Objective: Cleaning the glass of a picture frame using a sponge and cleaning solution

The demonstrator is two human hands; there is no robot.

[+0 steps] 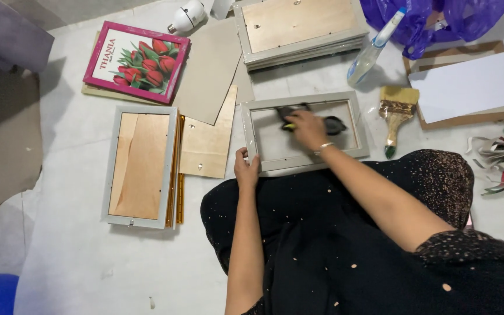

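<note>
From the head camera I see a purple plastic bag [438, 17] at the top right, its contents hidden. A pale sheet covers the floor [71, 245], strewn with a pink-framed tulip picture [137, 61], a grey frame with a wooden back [140, 166], a clear spray bottle [373, 49] and a flat paintbrush [396, 114]. My left hand [246, 168] clamps its grip on the near rail of the empty grey rectangular frame [304, 131]. My right hand [307, 129] presses a dark cloth [328, 123] closed-fingered against its glass.
</note>
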